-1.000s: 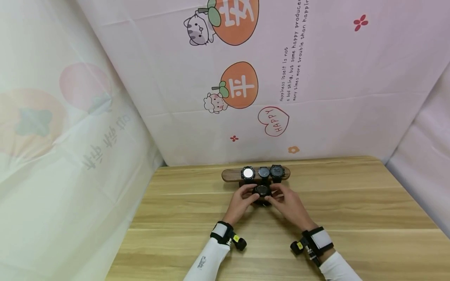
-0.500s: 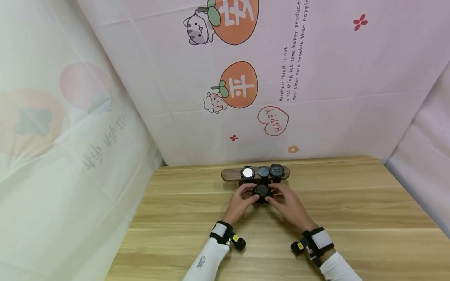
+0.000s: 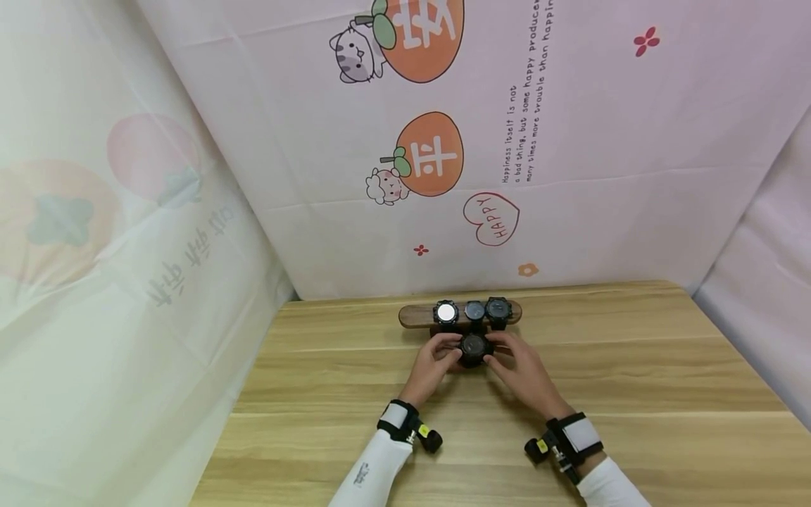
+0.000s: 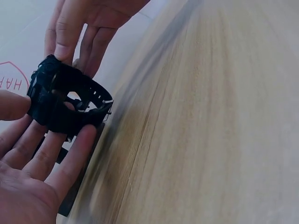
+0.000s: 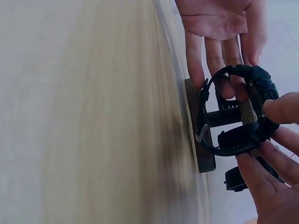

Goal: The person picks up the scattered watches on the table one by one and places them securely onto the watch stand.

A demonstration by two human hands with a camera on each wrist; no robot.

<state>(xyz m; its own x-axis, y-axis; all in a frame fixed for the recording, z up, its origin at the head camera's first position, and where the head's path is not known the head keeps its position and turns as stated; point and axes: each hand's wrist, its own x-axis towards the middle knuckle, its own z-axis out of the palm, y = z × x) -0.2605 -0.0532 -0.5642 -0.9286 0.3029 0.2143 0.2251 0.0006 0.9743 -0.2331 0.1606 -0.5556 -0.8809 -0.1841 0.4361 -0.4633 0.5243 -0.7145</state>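
Observation:
A black wristwatch (image 3: 474, 346) is held between both hands, in front of a dark wooden watch stand (image 3: 415, 316). My left hand (image 3: 433, 364) pinches the left side of the case, thumb at the front and fingers behind. On the other side my right hand (image 3: 523, 367) grips it the same way. The left wrist view shows the strap (image 4: 79, 122) of this watch buckled into a loop, with fingers supporting it. In the right wrist view the looped watch (image 5: 229, 150) stands before the stand's base (image 5: 202, 140), apart from the bar.
Three more watches sit on the stand's bar: a bright-faced one (image 3: 446, 312), a smaller dark one (image 3: 474, 310) and a large black one (image 3: 498, 308). Behind the wooden table (image 3: 608, 352) hangs a printed white cloth (image 3: 589, 211).
The held watch has tilted so that its face turns more toward the head camera. It has also shifted slightly right, with both hands keeping their hold. The stand has not moved.

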